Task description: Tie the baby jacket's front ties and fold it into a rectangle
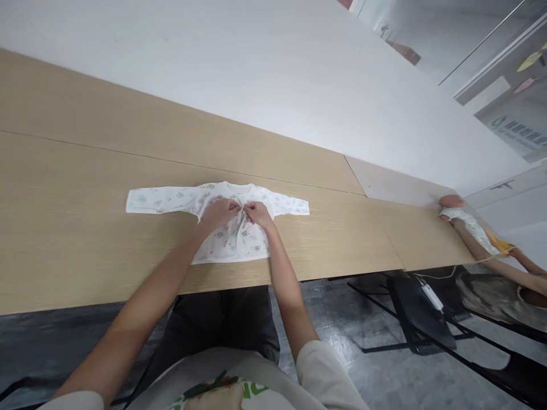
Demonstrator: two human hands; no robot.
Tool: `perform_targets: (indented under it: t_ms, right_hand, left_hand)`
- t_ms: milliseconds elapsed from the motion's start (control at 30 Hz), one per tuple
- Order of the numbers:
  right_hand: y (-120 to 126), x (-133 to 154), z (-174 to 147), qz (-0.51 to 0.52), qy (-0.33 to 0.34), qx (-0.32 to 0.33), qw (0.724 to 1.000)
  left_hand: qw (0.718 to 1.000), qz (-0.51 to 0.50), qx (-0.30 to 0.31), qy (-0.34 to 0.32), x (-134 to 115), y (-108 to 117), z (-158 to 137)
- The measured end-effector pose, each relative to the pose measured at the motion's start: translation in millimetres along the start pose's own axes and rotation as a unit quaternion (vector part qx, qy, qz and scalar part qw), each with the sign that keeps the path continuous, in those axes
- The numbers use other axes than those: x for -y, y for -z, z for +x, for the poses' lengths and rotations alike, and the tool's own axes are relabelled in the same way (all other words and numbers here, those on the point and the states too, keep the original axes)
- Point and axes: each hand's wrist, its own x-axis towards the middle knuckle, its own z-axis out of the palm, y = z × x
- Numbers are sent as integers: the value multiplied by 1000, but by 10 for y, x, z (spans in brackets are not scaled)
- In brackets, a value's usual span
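Note:
A white printed baby shirt (pixel 217 242) lies flat on the wooden table (pixel 85 250), its two long sleeves spread out to either side. Over the middle of its chest, my left hand (pixel 221 213) pinches the front near the overlapping edge. Close beside it, my right hand (pixel 258 214) pinches the same front with thumb and finger. The fingertips of both hands almost meet at the front opening. Whatever small tie or fastener may lie between them is too small to make out.
A white wall (pixel 239 74) runs along the table's far side. To the right, another person's arms reach toward a doll (pixel 465 222) in patterned clothes on the table. Black folding chairs (pixel 416 313) stand below the front edge, one with a white power strip (pixel 431 296) on it.

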Motion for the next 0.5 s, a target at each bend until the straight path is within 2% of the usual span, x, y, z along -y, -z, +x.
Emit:
perform_targets:
  t_ms: [267, 500]
  right_hand:
    - [17, 94, -56, 36, -28, 3, 999]
    - [15, 105, -73, 46, -12, -6, 999]
  left_hand:
    - [1000, -12, -1, -2, 3, 1, 5]
    - [1000, -8, -12, -12, 42, -32, 20]
